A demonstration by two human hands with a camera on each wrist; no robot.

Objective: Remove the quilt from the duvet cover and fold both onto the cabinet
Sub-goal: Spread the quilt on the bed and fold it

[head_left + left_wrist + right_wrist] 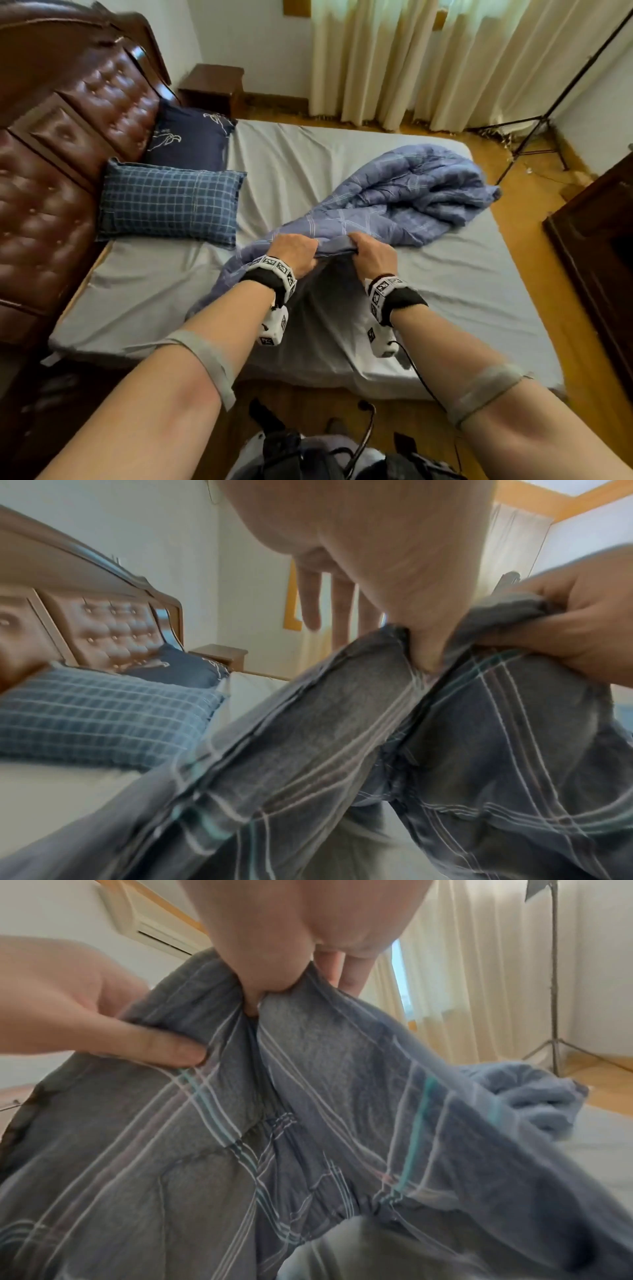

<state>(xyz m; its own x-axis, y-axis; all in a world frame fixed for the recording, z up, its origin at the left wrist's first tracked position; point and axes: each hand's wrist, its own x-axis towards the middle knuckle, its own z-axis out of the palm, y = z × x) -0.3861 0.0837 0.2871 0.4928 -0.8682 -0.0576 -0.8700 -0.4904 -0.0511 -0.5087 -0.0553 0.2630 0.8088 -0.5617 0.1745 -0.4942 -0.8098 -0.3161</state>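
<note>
A blue plaid duvet cover (pixel 404 192) lies bunched on the bed, trailing from the far right toward me. Whether the quilt is inside the bundle cannot be told. My left hand (pixel 297 249) and right hand (pixel 370 250) sit close together above the bed's near middle, each gripping the cover's raised edge. In the left wrist view my left hand (pixel 419 645) pinches the hem of the duvet cover (pixel 325 723) with its thumb, the other fingers hanging behind. In the right wrist view my right hand (pixel 270 988) pinches the duvet cover (pixel 308 1096) likewise.
The bed (pixel 144 294) has a grey sheet, a checked pillow (pixel 171 202) and a navy pillow (pixel 191 140) against the brown padded headboard (pixel 68 144). A bedside cabinet (pixel 212 85) stands at the far corner, dark wooden furniture (pixel 599 240) at the right, and a light stand (pixel 534 137) by the curtains.
</note>
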